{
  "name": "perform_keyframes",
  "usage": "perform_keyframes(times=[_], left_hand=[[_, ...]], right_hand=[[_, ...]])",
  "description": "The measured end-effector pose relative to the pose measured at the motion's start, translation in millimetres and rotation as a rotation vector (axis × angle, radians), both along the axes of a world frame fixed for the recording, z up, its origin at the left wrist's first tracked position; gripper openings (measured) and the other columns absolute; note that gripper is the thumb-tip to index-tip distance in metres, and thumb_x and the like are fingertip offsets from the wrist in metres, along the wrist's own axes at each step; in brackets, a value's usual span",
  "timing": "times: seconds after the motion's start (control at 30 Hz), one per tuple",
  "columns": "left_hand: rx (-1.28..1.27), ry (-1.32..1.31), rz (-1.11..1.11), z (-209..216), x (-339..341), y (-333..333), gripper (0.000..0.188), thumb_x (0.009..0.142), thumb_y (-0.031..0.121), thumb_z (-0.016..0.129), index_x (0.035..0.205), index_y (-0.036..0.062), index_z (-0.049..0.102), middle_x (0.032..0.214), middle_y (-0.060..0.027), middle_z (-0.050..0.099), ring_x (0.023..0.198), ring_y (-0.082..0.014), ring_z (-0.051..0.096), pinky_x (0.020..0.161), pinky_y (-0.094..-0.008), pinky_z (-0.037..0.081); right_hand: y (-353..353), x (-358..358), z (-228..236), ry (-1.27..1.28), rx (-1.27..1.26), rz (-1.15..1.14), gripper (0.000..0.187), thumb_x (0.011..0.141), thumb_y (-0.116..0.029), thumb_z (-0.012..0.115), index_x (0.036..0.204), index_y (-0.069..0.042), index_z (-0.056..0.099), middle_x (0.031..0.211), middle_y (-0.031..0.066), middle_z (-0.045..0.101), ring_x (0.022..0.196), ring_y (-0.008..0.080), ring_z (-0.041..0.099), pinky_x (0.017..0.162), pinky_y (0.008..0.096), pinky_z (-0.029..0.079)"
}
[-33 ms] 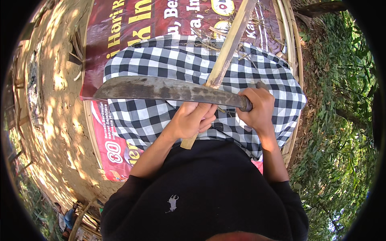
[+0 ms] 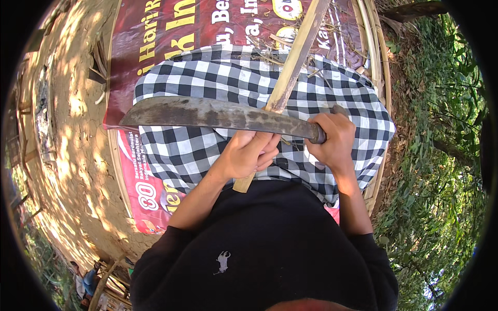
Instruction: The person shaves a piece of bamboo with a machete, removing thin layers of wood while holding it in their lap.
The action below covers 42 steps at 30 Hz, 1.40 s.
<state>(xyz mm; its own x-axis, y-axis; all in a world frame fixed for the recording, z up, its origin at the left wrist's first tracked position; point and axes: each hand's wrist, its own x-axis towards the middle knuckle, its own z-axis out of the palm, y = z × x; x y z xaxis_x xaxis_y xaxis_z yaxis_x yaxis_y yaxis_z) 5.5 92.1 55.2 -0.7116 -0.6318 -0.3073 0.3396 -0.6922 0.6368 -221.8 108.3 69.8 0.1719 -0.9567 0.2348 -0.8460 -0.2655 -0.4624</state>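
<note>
A machete (image 2: 202, 114) with a dark, stained blade lies crosswise over my lap, its broad tip pointing left. My right hand (image 2: 334, 137) is wrapped round its handle, most of which the fingers hide. Beneath the blade slants a pale bamboo strip (image 2: 293, 70), running from my waist to the far upper right. My left hand (image 2: 251, 154) is closed round this strip just on the near side of the blade. The strip's lower end (image 2: 243, 184) sticks out below that hand. Whether the left fingers touch the blade, I cannot tell.
A black-and-white checked cloth (image 2: 176, 85) covers my legs. Under it a printed red banner (image 2: 122, 85) lies on a bamboo-edged platform, with plant scraps (image 2: 347, 39) at the far right. Bare earth (image 2: 78, 155) lies to the left, green plants (image 2: 430, 171) to the right. A person (image 2: 88, 282) shows at lower left.
</note>
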Motion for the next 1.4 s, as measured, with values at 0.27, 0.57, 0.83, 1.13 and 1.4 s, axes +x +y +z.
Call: perform_keyframes(times=[0.27, 0.57, 0.83, 1.13, 1.4], left_hand=[[-0.055, -0.018, 0.011, -0.1, -1.3, 1.2, 0.029, 0.111, 0.032, 0.036, 0.114, 0.0062, 0.048, 0.066, 0.0038, 0.032, 0.044, -0.0035, 0.029, 0.039, -0.0208, 0.027], [-0.127, -0.124, -0.010, 1.3, 2.4, 2.8, 0.030, 0.110, 0.037, 0.039, 0.111, 0.0078, 0.048, 0.071, 0.0036, 0.034, 0.050, -0.0037, 0.030, 0.043, -0.0212, 0.026], [-0.102, -0.205, 0.047, 6.5, -10.7, -26.2, 0.037, 0.110, 0.039, 0.039, 0.115, 0.0044, 0.049, 0.068, 0.0043, 0.032, 0.047, -0.0033, 0.026, 0.041, -0.0226, 0.024], [-0.102, -0.078, -0.021, 12.2, -20.2, -25.5, 0.038, 0.110, 0.040, 0.036, 0.113, 0.0037, 0.047, 0.068, 0.0043, 0.035, 0.046, -0.0033, 0.028, 0.040, -0.0224, 0.027], [-0.250, -0.196, -0.018, 9.2, -15.1, -10.6, 0.038, 0.110, 0.040, 0.038, 0.113, 0.0038, 0.049, 0.069, 0.0041, 0.034, 0.047, -0.0031, 0.028, 0.041, -0.0215, 0.026]], right_hand=[[-2.5, -2.3, 7.4, 0.061, -0.071, 0.013, 0.020, 0.057, -0.013, 0.074, 0.070, -0.011, 0.059, 0.059, 0.0033, 0.056, 0.055, 0.0245, 0.057, 0.056, 0.0378, 0.040], [-7.8, -12.0, -15.1, 0.092, 0.010, 0.052, 0.027, 0.053, -0.010, 0.074, 0.076, -0.010, 0.062, 0.069, 0.0059, 0.063, 0.066, 0.0297, 0.061, 0.064, 0.0417, 0.048], [-34.9, -58.2, -25.5, 0.166, -0.116, -0.055, 0.030, 0.053, -0.011, 0.079, 0.075, -0.010, 0.060, 0.066, 0.0070, 0.062, 0.065, 0.0318, 0.060, 0.068, 0.0429, 0.049], [-35.8, -17.3, 3.4, 0.117, -0.163, -0.022, 0.019, 0.058, -0.014, 0.073, 0.070, -0.010, 0.059, 0.058, 0.0055, 0.056, 0.056, 0.0294, 0.058, 0.058, 0.0415, 0.045], [-41.0, -53.2, -2.1, 0.197, -0.145, 0.058, 0.032, 0.050, -0.011, 0.078, 0.077, -0.011, 0.061, 0.072, 0.0058, 0.064, 0.069, 0.0293, 0.062, 0.066, 0.0401, 0.048]])
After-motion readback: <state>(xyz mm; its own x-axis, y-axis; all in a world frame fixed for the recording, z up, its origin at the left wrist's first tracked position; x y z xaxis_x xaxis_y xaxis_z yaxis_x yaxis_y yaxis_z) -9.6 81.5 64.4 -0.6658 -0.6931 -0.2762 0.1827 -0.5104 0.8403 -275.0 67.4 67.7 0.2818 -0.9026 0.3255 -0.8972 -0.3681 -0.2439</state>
